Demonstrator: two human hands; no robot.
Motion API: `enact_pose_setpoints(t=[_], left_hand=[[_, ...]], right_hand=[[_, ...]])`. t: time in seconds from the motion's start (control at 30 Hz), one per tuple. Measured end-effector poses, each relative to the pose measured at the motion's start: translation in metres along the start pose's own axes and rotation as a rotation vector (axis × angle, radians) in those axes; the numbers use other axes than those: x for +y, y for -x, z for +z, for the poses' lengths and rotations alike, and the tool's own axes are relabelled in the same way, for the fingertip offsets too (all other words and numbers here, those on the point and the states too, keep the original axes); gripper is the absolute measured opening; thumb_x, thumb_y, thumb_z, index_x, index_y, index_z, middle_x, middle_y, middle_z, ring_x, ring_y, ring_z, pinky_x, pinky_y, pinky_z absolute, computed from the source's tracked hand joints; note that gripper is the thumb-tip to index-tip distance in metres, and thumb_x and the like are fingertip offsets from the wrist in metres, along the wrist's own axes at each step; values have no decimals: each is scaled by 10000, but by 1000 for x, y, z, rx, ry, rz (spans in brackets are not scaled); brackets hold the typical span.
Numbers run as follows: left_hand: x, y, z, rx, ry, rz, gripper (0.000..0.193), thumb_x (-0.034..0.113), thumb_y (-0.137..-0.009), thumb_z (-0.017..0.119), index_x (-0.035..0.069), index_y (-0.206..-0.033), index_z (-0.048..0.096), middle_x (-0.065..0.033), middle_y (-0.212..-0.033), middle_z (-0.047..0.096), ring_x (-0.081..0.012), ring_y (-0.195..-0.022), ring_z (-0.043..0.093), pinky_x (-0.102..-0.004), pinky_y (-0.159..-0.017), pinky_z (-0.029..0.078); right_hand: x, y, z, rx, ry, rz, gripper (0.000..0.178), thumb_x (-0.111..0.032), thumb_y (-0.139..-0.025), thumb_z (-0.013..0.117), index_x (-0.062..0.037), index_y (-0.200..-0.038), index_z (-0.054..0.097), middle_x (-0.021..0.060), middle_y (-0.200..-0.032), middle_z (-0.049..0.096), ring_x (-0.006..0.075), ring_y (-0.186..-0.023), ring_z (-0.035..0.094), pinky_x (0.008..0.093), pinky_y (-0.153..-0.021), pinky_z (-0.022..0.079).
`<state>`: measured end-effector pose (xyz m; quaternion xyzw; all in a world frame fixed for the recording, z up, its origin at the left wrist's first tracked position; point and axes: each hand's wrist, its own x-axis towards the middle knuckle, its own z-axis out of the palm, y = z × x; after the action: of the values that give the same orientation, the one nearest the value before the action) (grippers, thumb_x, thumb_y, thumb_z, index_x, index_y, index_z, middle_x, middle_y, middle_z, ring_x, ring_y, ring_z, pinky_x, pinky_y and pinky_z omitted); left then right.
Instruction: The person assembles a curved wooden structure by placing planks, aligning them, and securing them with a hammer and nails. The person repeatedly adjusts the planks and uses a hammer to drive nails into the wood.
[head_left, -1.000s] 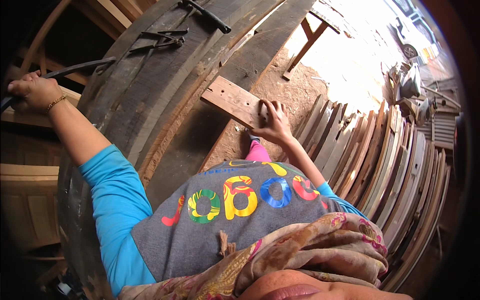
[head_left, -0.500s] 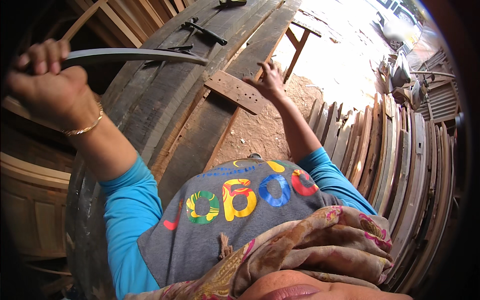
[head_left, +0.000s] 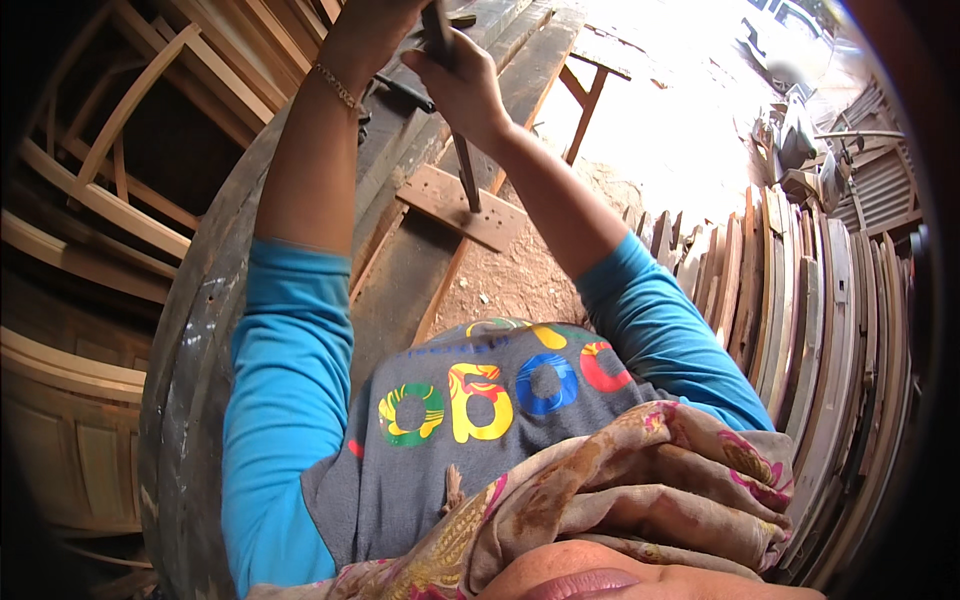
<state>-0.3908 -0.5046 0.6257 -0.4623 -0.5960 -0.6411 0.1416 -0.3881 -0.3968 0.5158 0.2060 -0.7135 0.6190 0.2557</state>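
At the top edge, partly cut off, my left hand (head_left: 375, 25) is closed at the upper end of a long, narrow dark metal tool (head_left: 463, 165); its exact kind is unclear. My right hand (head_left: 470, 90) is wrapped around the same tool lower down, thumb toward the left. The tool slants downward, its lower end meeting a short wooden board (head_left: 432, 195) with several small holes. That board lies crosswise over the dark planks of the workbench (head_left: 400, 275), its right end jutting past the bench edge.
A dark metal hand tool (head_left: 405, 95) lies on the bench beyond my left wrist. Curved wooden frames (head_left: 130, 110) are stacked at left. Many upright planks (head_left: 790, 300) stand along the right. A wooden trestle (head_left: 590, 100) is farther off, and a vehicle (head_left: 785, 40) is outside.
My left hand swung from the far left toward the top centre, bringing the tool from nearly level to steeply slanted onto the board. My right hand moved up-left from the board onto the tool.
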Motion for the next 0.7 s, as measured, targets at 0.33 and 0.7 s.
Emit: enact_pose_setpoints(t=[0.33,0.7], left_hand=[[-122,251,21,335,-373,-995,791,220,-786,773,-93,-1348,314,-216,-1235,490,-263,-1153,497,-360,-966,433],[-232,353,75,359,-514,-1346,1156,254,-690,839,-66,-1472,50,-272,-1385,390,-318,-1231,438,-348,-1017,374]], right_hand=[[19,-51,-38,417,-420,28,316,-357,-992,488,-69,-918,593,-17,-655,541,44,-529,406,219,-477,338],[86,-86,-51,532,-487,136,275,-348,-988,505,-94,-917,585,-60,-606,417,35,-512,366,221,-448,306]])
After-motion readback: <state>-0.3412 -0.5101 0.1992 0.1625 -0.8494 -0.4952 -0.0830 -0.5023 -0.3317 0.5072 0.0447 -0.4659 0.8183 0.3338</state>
